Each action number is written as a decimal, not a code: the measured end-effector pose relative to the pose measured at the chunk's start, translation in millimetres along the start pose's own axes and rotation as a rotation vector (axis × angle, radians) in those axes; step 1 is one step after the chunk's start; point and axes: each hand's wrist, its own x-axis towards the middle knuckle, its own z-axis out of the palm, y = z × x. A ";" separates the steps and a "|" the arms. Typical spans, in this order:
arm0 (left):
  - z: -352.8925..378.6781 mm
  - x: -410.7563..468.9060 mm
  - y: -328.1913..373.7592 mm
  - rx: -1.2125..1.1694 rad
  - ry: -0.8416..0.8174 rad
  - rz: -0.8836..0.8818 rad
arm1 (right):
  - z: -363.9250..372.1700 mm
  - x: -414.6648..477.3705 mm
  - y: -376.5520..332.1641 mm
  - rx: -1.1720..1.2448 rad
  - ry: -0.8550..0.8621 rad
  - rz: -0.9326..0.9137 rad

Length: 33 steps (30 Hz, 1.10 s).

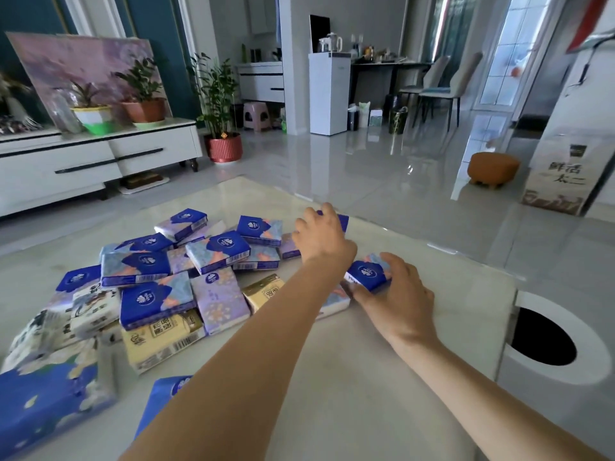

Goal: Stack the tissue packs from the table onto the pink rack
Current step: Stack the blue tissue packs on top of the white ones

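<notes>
The right hand (pixel 397 294) curls its fingers round a blue pack (pixel 366 273) near the right edge of the table (pixel 366 377). The left hand (pixel 321 239) grips a second pack (pixel 344 221), mostly hidden, at the far edge. The heap (pixel 173 281) of packs lies left of both hands.
</notes>
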 end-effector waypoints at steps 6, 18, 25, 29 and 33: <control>-70.6 -69.2 -26.0 -0.283 0.162 0.111 | -12.0 -2.7 -5.1 0.362 0.071 0.077; -221.9 -397.2 -177.8 -0.156 0.036 -0.224 | -69.2 -167.4 -163.7 0.755 -0.253 -0.528; -267.5 -514.8 -266.8 -0.116 0.383 -0.555 | -88.1 -351.9 -298.7 0.818 -1.100 -0.610; -283.8 -543.6 -298.3 -0.028 0.371 -0.599 | -70.4 -405.3 -329.2 0.704 -0.987 -0.677; -288.4 -551.6 -309.3 0.064 0.289 -0.587 | -52.5 -422.2 -336.1 0.613 -0.785 -0.775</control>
